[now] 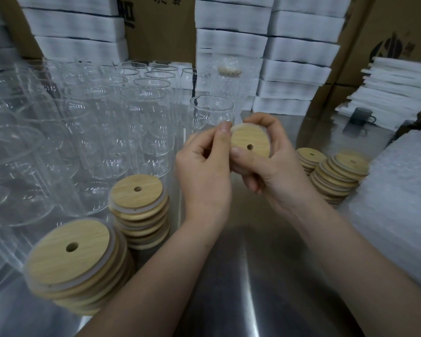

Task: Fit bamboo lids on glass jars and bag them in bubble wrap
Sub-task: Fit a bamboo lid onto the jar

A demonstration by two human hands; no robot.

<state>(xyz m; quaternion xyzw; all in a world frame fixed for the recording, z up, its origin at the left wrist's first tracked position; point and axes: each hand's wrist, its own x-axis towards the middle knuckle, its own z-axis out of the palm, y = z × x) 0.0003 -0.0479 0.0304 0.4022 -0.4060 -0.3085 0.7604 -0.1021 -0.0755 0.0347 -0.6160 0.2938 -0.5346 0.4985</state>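
Bamboo lid point(250, 142) sits at the centre of the frame, above the steel table point(241, 276), and we hold it in both hands. Our right hand point(270, 166) curls round it, thumb pressed on its face beside the hole; our left hand point(204, 171) pinches its upper-left rim. An open glass jar point(212, 113) stands just behind. Lid stacks point(139, 205) sit lower left, bubble wrap point(399, 195) at the right edge.
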